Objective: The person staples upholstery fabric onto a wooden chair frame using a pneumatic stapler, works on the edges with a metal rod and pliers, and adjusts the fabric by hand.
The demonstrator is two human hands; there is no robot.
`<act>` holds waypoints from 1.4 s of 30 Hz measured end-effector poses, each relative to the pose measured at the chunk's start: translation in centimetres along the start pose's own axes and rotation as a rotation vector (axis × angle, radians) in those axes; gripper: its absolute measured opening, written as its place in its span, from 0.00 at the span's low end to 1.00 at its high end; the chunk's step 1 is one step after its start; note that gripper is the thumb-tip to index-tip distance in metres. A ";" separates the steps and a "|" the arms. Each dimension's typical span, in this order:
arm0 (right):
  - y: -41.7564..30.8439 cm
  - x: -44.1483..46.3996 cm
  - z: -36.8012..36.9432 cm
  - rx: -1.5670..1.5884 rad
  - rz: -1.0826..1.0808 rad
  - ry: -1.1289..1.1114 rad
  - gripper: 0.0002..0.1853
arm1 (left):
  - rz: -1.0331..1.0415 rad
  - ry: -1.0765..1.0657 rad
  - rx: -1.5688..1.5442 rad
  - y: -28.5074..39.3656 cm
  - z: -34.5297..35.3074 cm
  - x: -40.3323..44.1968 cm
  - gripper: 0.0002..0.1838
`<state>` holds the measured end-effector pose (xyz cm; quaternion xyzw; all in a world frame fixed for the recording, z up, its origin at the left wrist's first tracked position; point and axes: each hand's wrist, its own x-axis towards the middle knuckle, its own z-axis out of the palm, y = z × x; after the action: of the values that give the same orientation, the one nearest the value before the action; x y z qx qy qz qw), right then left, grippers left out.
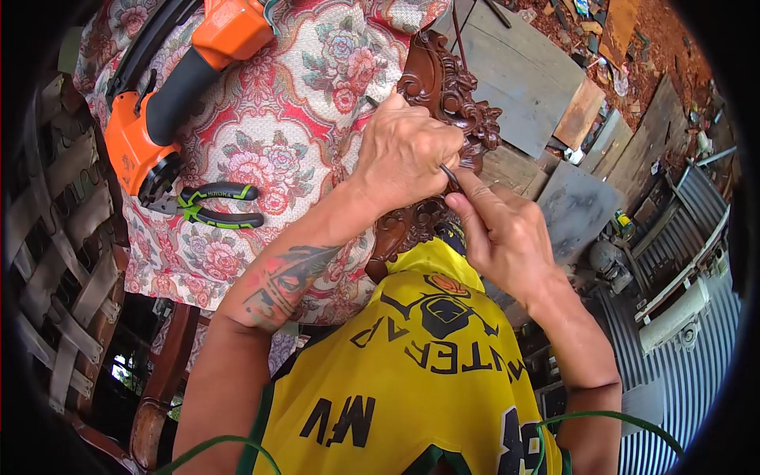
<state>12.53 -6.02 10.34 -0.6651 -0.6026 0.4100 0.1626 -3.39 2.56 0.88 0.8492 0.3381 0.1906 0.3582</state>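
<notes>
My left hand (412, 150) is closed in a fist around a thin dark rod-like tool (449, 176). Its pointed end juts out beyond the knuckles, over the floral fabric (317, 127). At the other end of the rod, my right hand (507, 233) has its thumb and index finger pressed close together on it; the other fingers are curled. Both hands are over the carved dark-wood edge (435, 83) of a piece of furniture covered with the fabric. The part of the tool inside my left fist is hidden.
An orange and black staple gun (170, 103) lies on the fabric at the upper left, beside green-and-black pliers (214, 206). Woven straps on a frame (79, 229) stand at far left. Boards (507, 71) cover the ground at right, near corrugated metal sheets (681, 396).
</notes>
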 end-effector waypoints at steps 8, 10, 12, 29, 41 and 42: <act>1.2 1.2 -1.3 0.422 0.333 -0.185 0.15 | 0.008 0.018 0.012 -0.1 0.2 0.3 0.12; 1.3 0.7 -0.1 0.303 0.185 -0.088 0.15 | 0.017 -0.009 0.016 -0.1 0.2 0.2 0.12; 1.4 0.3 0.3 0.184 0.044 0.001 0.16 | 0.003 -0.051 0.029 0.0 0.0 -0.1 0.10; 4.9 1.1 0.0 0.603 0.355 -0.241 0.17 | 0.023 -0.029 0.110 0.0 0.8 0.5 0.21; 5.8 1.5 -0.3 0.974 0.517 -0.404 0.17 | 0.064 -0.060 0.135 0.1 0.1 0.7 0.20; 6.0 1.5 -0.4 0.974 0.520 -0.405 0.17 | 0.053 -0.122 0.149 0.2 -0.1 0.5 0.16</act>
<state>16.70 -5.86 5.80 -0.5482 -0.1808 0.7849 0.2250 -3.00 2.92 1.14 0.8921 0.3063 0.1223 0.3088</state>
